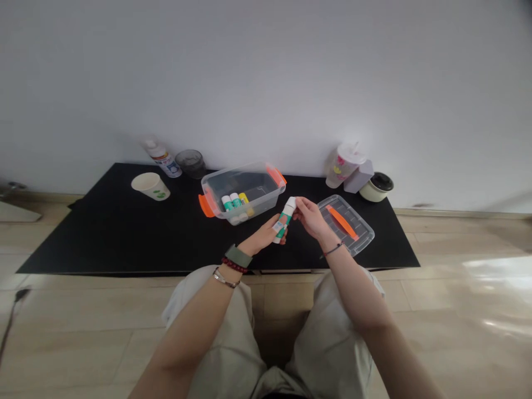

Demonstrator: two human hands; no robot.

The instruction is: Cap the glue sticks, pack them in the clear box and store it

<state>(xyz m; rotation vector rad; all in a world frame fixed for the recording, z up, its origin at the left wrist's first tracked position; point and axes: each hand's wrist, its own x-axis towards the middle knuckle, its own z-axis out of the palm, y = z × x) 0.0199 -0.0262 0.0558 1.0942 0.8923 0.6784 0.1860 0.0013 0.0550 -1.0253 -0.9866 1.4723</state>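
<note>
A black-topped low table [75, 244] spreads beneath and ahead of both hands. Just beyond the left hand [262, 237] sits a clear plastic storage box [236, 174] with orange clip handles, its lid off and several glue sticks [235, 201] inside. The ribbed clear lid [358, 235] lies beside the right hand [311, 217]. The hands are together on a white-and-green glue stick [284, 220], held above the table: the left wraps its smooth barrel, the right pinches its white top end.
</note>
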